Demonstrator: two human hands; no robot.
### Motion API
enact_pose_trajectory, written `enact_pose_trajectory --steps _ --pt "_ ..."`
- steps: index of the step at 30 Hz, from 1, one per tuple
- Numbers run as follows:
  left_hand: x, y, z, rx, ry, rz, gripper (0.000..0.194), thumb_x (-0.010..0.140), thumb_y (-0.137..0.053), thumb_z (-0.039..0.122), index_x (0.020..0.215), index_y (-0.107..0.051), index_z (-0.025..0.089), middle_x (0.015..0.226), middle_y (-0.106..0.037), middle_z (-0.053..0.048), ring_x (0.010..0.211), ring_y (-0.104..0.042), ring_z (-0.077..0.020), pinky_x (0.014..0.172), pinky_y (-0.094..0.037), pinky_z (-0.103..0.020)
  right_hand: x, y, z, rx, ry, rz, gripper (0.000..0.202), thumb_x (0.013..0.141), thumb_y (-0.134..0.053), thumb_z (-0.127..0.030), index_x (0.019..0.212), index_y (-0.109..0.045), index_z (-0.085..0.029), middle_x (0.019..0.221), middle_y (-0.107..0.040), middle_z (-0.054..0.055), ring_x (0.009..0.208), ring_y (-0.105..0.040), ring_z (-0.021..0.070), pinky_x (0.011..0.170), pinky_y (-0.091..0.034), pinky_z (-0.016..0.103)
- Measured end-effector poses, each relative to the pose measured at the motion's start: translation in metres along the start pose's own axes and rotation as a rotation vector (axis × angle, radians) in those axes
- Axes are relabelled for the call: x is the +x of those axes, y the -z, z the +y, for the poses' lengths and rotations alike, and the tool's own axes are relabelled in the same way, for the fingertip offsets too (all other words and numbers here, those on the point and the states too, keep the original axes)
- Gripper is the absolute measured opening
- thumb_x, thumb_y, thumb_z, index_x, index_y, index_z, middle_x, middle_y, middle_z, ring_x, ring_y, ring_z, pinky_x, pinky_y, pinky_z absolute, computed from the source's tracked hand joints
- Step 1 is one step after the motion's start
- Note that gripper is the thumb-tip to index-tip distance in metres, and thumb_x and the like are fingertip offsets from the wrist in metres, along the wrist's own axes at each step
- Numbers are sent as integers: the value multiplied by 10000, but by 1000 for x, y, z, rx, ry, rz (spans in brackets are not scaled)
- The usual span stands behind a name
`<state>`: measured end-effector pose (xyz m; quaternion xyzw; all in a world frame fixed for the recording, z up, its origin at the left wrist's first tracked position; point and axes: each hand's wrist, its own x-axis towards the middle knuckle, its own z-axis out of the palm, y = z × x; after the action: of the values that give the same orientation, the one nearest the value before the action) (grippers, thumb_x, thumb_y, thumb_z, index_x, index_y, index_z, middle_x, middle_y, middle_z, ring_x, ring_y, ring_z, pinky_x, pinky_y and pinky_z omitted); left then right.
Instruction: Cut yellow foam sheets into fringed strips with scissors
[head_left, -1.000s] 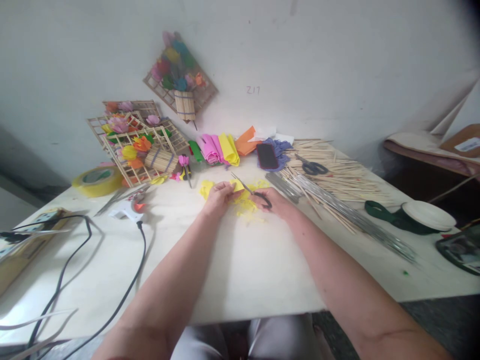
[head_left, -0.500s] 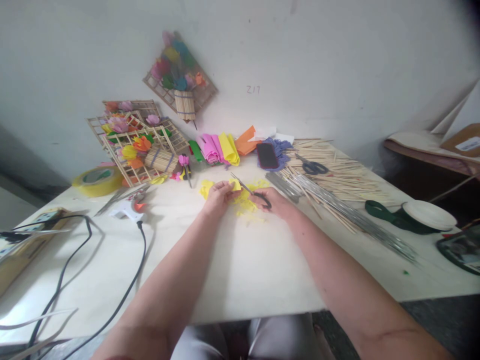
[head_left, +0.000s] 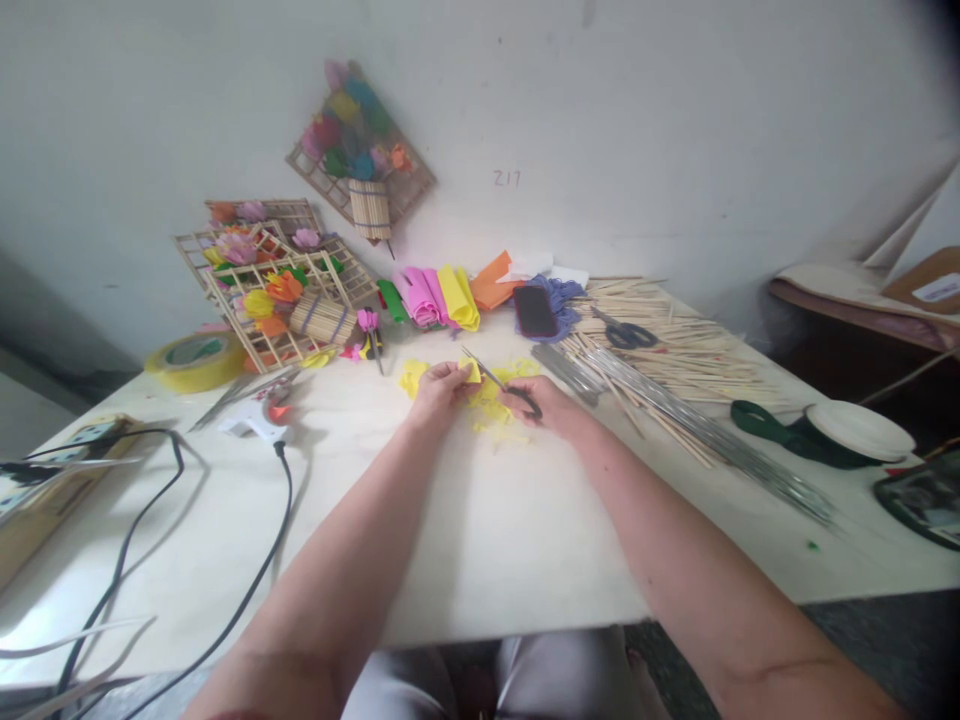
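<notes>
Between its fingertips my left hand (head_left: 439, 392) pinches a small piece of yellow crepe paper (head_left: 472, 371). My right hand (head_left: 544, 400) is closed around the black handles of a pair of scissors (head_left: 496, 381); the blades point up and left, close by the paper's edge. Whether the blades touch the paper I cannot tell. Yellow paper scraps (head_left: 499, 412) lie scattered on the table under and between both hands. More yellow paper pieces (head_left: 412, 377) sit just left of my left hand.
Farther back are folded crepe paper (head_left: 457, 298), a phone (head_left: 535, 312) and a second pair of scissors (head_left: 628, 334). Bamboo sticks (head_left: 690, 350) and metal wires (head_left: 697, 440) spread to the right. On the left lie a glue gun (head_left: 259, 418), its cord, yellow tape (head_left: 195, 362) and flower-decorated frames (head_left: 281, 300).
Almost nothing differs. Both hands, the scissors and the yellow paper stay in nearly the same place, with at most a tiny shift at the fingers.
</notes>
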<state>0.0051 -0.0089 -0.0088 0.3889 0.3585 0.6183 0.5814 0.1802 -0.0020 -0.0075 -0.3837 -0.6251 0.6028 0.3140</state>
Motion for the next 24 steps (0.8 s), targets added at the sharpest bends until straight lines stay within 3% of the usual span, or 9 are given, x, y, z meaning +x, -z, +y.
enact_pose_trajectory --steps 10,24 --pt "-1 3 2 -14 21 -48 204 597 -713 256 658 -578 115 654 -640 -49 700 -636 -168 602 -495 -241 -7 1 -5 -29 34 -31 252 638 -650 -345 622 -488 -152 431 -432 -67 317 -337 35 312 -226 181" --pt "-2 3 2 43 60 -119 206 630 -692 277 674 -568 118 648 -644 -42 638 -628 -138 578 -476 -214 -8 1 -5 -5 45 -56 268 658 -627 -366 609 -463 -159 444 -453 -66 325 -358 36 321 -228 179"
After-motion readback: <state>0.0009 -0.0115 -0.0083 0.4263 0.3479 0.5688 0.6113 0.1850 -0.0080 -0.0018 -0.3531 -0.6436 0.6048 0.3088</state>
